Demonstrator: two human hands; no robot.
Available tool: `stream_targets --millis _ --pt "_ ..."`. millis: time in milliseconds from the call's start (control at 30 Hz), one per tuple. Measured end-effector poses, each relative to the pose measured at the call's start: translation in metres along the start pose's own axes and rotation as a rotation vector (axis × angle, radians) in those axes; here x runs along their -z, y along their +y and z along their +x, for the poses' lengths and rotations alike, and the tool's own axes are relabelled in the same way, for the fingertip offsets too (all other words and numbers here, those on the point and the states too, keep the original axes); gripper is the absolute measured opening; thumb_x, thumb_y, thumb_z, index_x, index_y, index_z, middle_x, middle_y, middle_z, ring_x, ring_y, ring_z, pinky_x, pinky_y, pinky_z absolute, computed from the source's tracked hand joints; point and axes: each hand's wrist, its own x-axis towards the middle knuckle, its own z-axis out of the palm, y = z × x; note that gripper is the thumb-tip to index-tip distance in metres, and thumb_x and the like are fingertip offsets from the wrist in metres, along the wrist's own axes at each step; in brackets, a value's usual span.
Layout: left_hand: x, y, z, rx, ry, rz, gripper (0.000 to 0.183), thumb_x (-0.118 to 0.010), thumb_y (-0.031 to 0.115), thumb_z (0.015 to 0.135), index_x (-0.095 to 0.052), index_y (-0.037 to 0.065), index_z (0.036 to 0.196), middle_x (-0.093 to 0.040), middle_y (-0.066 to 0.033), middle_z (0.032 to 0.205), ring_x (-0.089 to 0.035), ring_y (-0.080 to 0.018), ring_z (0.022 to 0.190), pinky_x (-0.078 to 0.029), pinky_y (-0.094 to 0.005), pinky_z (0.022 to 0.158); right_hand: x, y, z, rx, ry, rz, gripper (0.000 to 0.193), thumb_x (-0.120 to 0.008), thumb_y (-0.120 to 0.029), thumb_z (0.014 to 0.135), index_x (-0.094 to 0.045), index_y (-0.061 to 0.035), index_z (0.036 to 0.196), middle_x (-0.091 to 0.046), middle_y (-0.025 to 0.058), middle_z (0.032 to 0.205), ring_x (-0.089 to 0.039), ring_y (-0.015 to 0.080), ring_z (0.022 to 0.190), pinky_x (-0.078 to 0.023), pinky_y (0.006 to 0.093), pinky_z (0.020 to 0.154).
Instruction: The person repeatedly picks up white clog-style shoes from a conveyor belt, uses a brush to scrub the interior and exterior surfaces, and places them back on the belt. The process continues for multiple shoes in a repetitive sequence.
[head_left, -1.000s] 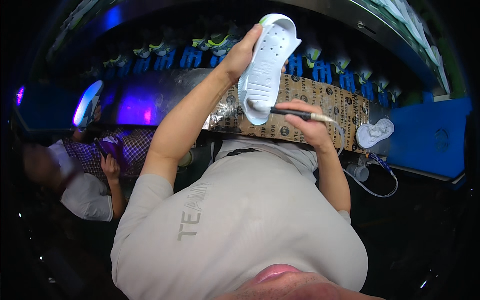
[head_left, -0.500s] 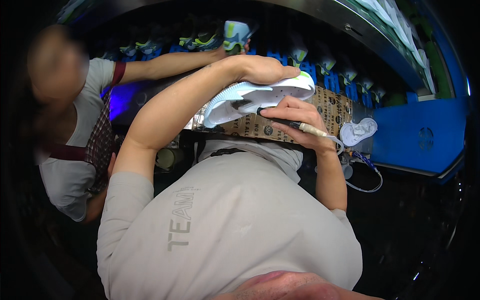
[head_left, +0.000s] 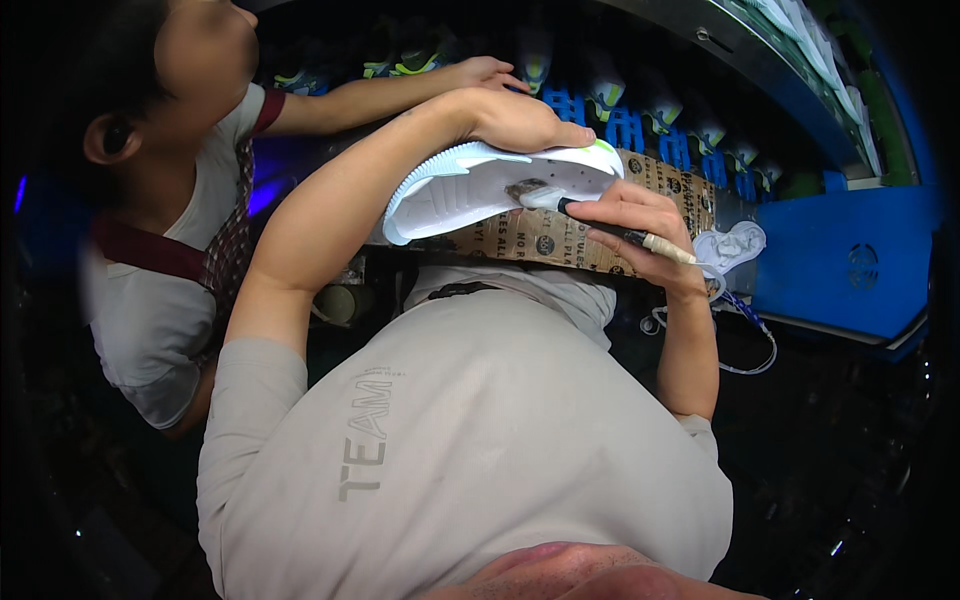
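Note:
My left hand (head_left: 520, 122) grips a white shoe sole (head_left: 450, 200) with a pale blue ribbed sidewall by its far edge. The sole is tilted, its hollow inner side facing me. In my right hand (head_left: 645, 235) is a brush (head_left: 546, 198) with a black handle, a whitish ferrule and dark bristles. Its bristles touch the inside of the sole near the middle. A thin pale hose runs from the handle's end, beside my right wrist.
Brown printed cardboard (head_left: 560, 250) covers the bench below. A white sole-shaped piece with crumpled white material (head_left: 735, 245) lies at right, beside a blue machine housing (head_left: 840, 260). Beyond, shoe uppers (head_left: 607, 92) stand on blue holders. A co-worker's hand (head_left: 490, 75) reaches in from the left.
The brush has moved right and slightly away from me inside the sole, while the sole has shifted a little left. The co-worker's hand has let go of a shoe upper.

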Motion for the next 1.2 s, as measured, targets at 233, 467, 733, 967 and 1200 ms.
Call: stream_targets --millis 233,467,733,967,1200 --pt "0.008 0.023 -0.033 0.140 0.023 0.012 0.082 -0.033 0.078 0.093 -0.063 0.015 0.136 -0.055 -0.0178 0.144 -0.051 -0.0377 0.134 -0.038 -0.0445 0.112 0.011 0.011 -0.004 -0.021 0.018 -0.067 0.034 -0.080 -0.009 0.077 -0.077 -0.0119 0.110 -0.066 0.0040 0.081 -0.062 0.0182 0.071 -0.050 0.0324 0.063" --pt "0.006 0.017 -0.035 0.128 0.054 0.025 0.084 -0.031 0.080 0.092 -0.064 0.016 0.135 -0.058 -0.0177 0.140 -0.056 -0.0360 0.128 -0.042 -0.0435 0.108 0.033 0.012 -0.013 -0.017 -0.099 -0.035 0.035 -0.080 -0.009 0.077 -0.076 -0.0118 0.111 -0.063 0.0044 0.077 -0.059 0.0182 0.069 -0.048 0.0323 0.061" --pt "0.009 0.022 -0.048 0.192 0.187 -0.104 0.076 -0.036 0.074 0.095 -0.068 0.014 0.131 -0.064 -0.0194 0.132 -0.063 -0.0359 0.119 -0.048 -0.0431 0.100 0.048 0.020 -0.055 0.043 -0.018 0.186 0.030 -0.079 -0.014 0.079 -0.076 -0.0039 0.108 -0.068 0.0078 0.077 -0.060 0.0183 0.067 -0.046 0.0315 0.059" --pt "0.173 0.019 -0.102 -0.703 0.276 -0.933 0.065 -0.034 0.046 0.106 -0.048 -0.008 0.139 -0.069 -0.0293 0.102 -0.074 -0.0353 0.088 -0.065 -0.0425 0.074 0.026 0.047 -0.080 -0.168 0.384 0.411 0.031 -0.074 -0.013 0.083 -0.072 0.0037 0.108 -0.067 0.0099 0.090 -0.060 0.0171 0.078 -0.045 0.0274 0.070" --pt "0.277 -0.082 -0.133 0.205 1.665 0.072 0.064 -0.039 0.048 0.102 -0.054 -0.006 0.134 -0.064 -0.0289 0.123 -0.060 -0.0430 0.118 -0.047 -0.0469 0.099 -0.038 0.081 -0.098 -0.286 0.441 0.437 0.028 -0.070 -0.006 0.084 -0.071 0.0034 0.110 -0.065 0.0075 0.087 -0.058 0.0164 0.076 -0.045 0.0275 0.071"
